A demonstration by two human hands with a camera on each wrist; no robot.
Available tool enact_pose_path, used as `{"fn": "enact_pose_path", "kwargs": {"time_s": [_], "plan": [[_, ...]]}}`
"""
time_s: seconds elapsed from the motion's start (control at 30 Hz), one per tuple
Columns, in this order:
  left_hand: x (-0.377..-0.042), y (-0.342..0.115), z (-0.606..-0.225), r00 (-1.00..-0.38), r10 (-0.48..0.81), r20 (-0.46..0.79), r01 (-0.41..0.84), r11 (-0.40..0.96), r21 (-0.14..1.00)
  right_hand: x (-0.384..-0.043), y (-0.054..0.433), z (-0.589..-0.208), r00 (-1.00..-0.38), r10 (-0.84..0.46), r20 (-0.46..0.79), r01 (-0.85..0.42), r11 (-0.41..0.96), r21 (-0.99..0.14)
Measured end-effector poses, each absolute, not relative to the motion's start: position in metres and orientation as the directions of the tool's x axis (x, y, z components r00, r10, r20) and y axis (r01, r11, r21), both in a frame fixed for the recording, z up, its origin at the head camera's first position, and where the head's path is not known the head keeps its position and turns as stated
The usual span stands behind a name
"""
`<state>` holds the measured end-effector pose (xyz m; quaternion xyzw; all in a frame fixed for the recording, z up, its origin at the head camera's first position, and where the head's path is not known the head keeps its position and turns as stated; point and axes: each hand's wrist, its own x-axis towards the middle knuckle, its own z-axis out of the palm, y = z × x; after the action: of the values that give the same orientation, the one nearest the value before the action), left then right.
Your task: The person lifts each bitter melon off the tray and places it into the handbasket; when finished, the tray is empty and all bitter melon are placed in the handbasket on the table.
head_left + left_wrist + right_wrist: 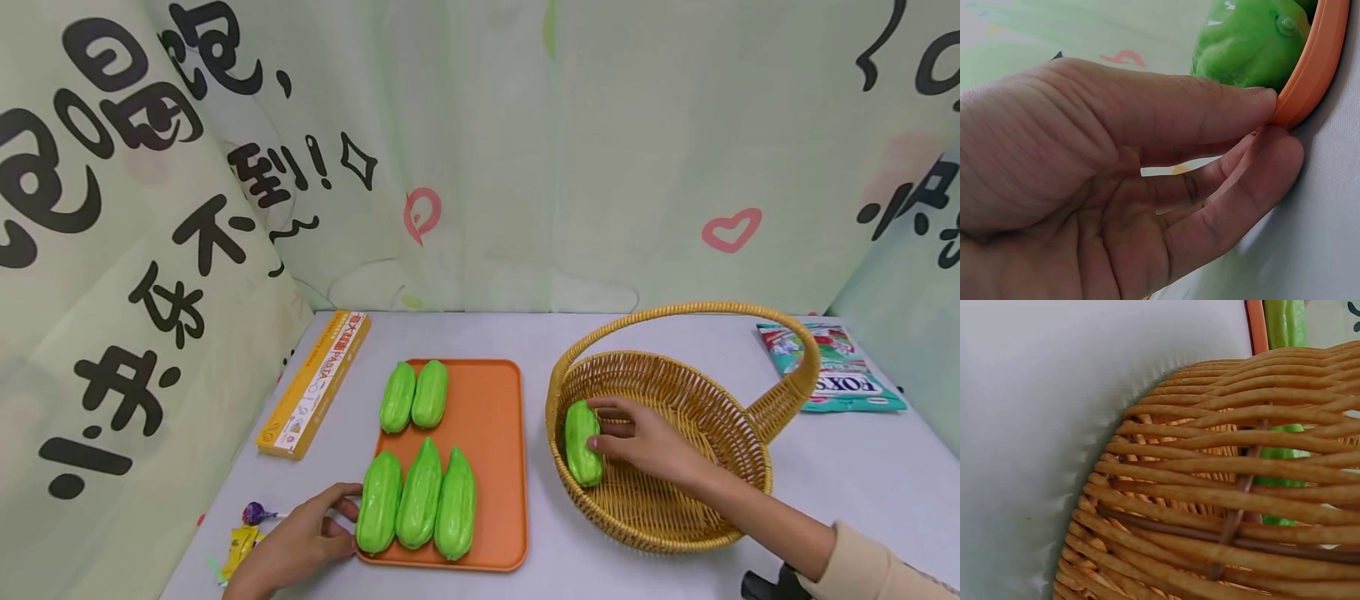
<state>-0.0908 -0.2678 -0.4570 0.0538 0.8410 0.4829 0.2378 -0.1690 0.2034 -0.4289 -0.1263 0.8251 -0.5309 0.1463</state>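
My right hand [645, 437] reaches over the wicker basket [660, 542] and holds a glossy, ridged green gourd [582, 446] by its right side, inside the basket's left wall. In the right wrist view, the basket's weave [1210, 481] hides that hand. My left hand [307, 533] is at the front left corner of the orange tray [495, 467]. In the left wrist view, its thumb and fingers pinch the tray's rim [1310, 81]. Two gourds [414, 396] lie at the tray's back left, and three more gourds [418, 496] lie side by side at its front.
A yellow pasta box [315, 383] lies left of the tray. Close to my left hand are a purple-wrapped lollipop [256, 512] and a yellow packet [240, 546]. A teal FOX'S bag [840, 371] lies behind the basket's right side. The basket's tall handle [675, 308] arches over it.
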Motion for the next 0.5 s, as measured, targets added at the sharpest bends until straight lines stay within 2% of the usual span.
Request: {"fn": "enact_pose_path", "kwargs": {"time_s": [0.27, 0.33, 0.5], "plan": [[-0.092, -0.268, -0.459, -0.878, 0.34, -0.338, -0.119, 0.529, 0.841, -0.153, 0.195, -0.401, -0.945, -0.325, 0.028, -0.202, 0.518, -0.831], [-0.093, -0.268, -0.459, -0.877, 0.342, -0.337, -0.117, 0.529, 0.84, -0.144, 0.188, -0.389, -0.939, -0.334, 0.079, -0.241, 0.477, -0.845], [-0.092, -0.269, -0.458, -0.878, 0.34, -0.338, -0.119, 0.529, 0.841, -0.117, 0.157, -0.373, -0.898, -0.41, 0.158, -0.283, 0.265, -0.922]]}}
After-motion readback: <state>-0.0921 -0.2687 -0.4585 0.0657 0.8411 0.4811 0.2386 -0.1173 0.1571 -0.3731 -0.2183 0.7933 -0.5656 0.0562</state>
